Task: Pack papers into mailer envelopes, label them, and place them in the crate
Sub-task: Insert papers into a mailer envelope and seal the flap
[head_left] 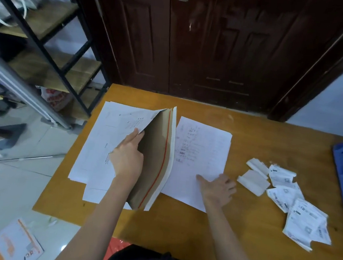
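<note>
Two hands point(128, 153), one open mailer point(155, 159)

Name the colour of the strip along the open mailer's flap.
Red strip, clearest in the head view.

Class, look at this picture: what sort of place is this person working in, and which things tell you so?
Probably a small home or back-room packing station: a wooden table holding mailer envelopes, a pile of shipping labels, and a metal storage shelf beside it.
</note>
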Motion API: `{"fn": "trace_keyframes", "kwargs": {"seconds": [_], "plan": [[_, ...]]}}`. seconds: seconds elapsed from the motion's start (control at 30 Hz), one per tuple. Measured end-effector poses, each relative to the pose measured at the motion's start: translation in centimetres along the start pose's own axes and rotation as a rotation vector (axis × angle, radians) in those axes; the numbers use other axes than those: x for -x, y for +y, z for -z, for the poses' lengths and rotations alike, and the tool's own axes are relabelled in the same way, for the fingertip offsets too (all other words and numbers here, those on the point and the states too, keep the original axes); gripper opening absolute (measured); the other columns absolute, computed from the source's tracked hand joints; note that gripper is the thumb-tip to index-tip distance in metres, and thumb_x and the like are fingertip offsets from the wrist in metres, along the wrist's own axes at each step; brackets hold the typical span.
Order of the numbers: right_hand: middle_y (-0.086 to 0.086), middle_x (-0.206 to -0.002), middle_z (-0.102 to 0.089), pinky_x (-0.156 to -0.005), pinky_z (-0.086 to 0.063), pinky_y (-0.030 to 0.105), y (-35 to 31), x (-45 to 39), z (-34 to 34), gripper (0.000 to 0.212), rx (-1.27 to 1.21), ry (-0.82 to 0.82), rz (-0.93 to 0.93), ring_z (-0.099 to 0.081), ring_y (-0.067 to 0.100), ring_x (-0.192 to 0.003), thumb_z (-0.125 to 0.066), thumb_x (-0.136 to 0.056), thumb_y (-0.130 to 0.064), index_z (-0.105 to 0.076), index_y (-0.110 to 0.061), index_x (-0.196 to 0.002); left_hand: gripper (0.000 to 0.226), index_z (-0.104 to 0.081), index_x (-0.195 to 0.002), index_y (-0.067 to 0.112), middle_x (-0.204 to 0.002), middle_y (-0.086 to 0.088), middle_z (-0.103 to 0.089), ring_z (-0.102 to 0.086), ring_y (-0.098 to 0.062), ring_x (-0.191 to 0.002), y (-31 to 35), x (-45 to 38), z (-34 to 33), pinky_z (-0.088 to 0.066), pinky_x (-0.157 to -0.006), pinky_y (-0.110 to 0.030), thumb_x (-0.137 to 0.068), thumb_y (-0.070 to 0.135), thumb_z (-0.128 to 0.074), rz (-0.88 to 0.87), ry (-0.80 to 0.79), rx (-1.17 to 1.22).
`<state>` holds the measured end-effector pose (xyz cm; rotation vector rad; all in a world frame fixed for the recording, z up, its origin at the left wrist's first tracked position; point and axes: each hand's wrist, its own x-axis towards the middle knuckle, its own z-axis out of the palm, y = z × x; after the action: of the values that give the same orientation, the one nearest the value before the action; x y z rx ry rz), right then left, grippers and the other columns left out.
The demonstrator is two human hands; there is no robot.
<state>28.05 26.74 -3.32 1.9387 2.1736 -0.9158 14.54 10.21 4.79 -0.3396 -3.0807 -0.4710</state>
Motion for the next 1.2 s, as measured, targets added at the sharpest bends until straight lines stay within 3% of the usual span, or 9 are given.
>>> {"fn": "trace_keyframes", "kwargs": {"seconds": [0.2, 0.37, 0.47, 0.6, 0.73, 0.83, 0.97, 1.1, 1.2], "plan": [[0.015, -0.130, -0.040, -0.098, -0.034, 0.042, 0.8, 0.3, -1.0, 0.089, -0.009, 0.112, -0.011, -0.039, 0.034, -0.120, -0.084, -0.063, -0.039, -0.035, -0.010, -0.132, 0.052, -0.049, -0.138, 0.031, -0.146, 0.010, -0.043, -0.062, -0.023, -0.103, 0.1, 0.0, -0.5, -0.053, -0.073, -0.034, -0.092, 0.005, -0.049, -0.084, -0.029, -0.021], [0.013, -0.118, -0.048, -0.090, -0.034, 0.038, 0.9, 0.2, -0.7, 0.039, -0.005, 0.167, 0.033, -0.043, 0.031, -0.111, -0.062, -0.080, -0.010, -0.052, -0.012, -0.117, 0.054, -0.042, -0.143, 0.029, -0.152, 0.008, -0.035, -0.053, -0.020, -0.122, 0.3, 0.0, -1.1, -0.053, -0.083, -0.035, -0.094, 0.008, -0.049, -0.135, -0.072, -0.064], [0.011, -0.115, -0.048, -0.073, -0.038, 0.034, 0.8, 0.4, 0.0, 0.026, -0.137, 0.126, 0.022, -0.050, 0.030, -0.094, -0.051, -0.086, -0.006, -0.057, -0.010, -0.111, 0.055, -0.041, -0.144, 0.027, -0.153, 0.006, -0.033, -0.049, -0.021, -0.125, 0.4, -0.1, -1.6, -0.053, -0.083, -0.036, -0.092, 0.008, -0.049, -0.163, -0.098, -0.076], [0.011, -0.096, -0.061, -0.067, -0.041, 0.033, 0.3, 0.7, 1.0, 0.019, -0.291, 0.145, -0.042, -0.055, 0.029, -0.081, -0.045, -0.089, -0.007, -0.053, -0.011, -0.107, 0.060, -0.033, -0.147, 0.024, -0.156, 0.003, -0.023, -0.030, -0.024, -0.138, 0.2, -0.4, -3.1, -0.044, -0.098, -0.039, -0.091, 0.010, -0.050, -0.191, -0.147, -0.118], [0.017, -0.101, -0.063, -0.068, -0.039, 0.034, -0.5, 0.8, 1.6, 0.036, -0.329, 0.162, -0.072, -0.056, 0.032, -0.086, -0.044, -0.093, -0.013, -0.044, -0.010, -0.129, 0.063, -0.026, -0.148, 0.022, -0.159, -0.001, -0.013, -0.013, -0.028, -0.145, -0.3, -0.8, -4.7, -0.016, -0.115, -0.051, -0.090, 0.011, -0.050, -0.197, -0.197, -0.162], [0.017, -0.104, -0.064, -0.071, -0.039, 0.035, -0.8, 1.0, 2.1, 0.037, -0.354, 0.165, -0.096, -0.051, 0.029, -0.082, -0.047, -0.093, -0.026, -0.045, -0.010, -0.127, 0.063, -0.022, -0.148, 0.020, -0.159, -0.003, -0.008, -0.007, -0.030, -0.145, -0.7, -0.7, -5.5, -0.015, -0.116, -0.056, -0.091, 0.017, -0.048, -0.188, -0.228, -0.186], [0.010, -0.131, -0.057, -0.092, -0.041, 0.043, -0.6, 0.9, 3.0, 0.058, -0.477, 0.182, -0.201, -0.052, 0.032, -0.118, -0.052, -0.091, -0.048, -0.045, -0.015, -0.138, 0.064, -0.020, -0.149, 0.021, -0.159, -0.003, -0.004, -0.004, -0.031, -0.145, -1.3, -0.7, -5.9, -0.014, -0.115, -0.056, -0.092, 0.024, -0.050, -0.181, -0.250, -0.205], [0.006, -0.112, -0.064, -0.084, -0.047, 0.040, 0.3, 0.3, 3.6, 0.032, -0.766, 0.130, -0.296, -0.058, 0.026, -0.095, -0.058, -0.085, -0.044, -0.058, -0.021, -0.107, 0.066, -0.016, -0.150, 0.023, -0.159, -0.003, -0.001, -0.002, -0.031, -0.145, -1.3, -1.1, -6.0, -0.013, -0.116, -0.055, -0.093, 0.027, -0.049, -0.180, -0.261, -0.232], [0.003, -0.102, -0.065, -0.076, -0.048, 0.035, 0.5, 0.2, 3.9, 0.030, -0.902, 0.057, -0.298, -0.059, 0.023, -0.087, -0.063, -0.083, -0.038, -0.061, -0.017, -0.104, 0.065, -0.017, -0.149, 0.023, -0.159, -0.004, -0.003, -0.003, -0.031, -0.145, -1.2, -1.4, -6.2, -0.015, -0.116, -0.056, -0.093, 0.028, -0.048, -0.174, -0.262, -0.235]]}}
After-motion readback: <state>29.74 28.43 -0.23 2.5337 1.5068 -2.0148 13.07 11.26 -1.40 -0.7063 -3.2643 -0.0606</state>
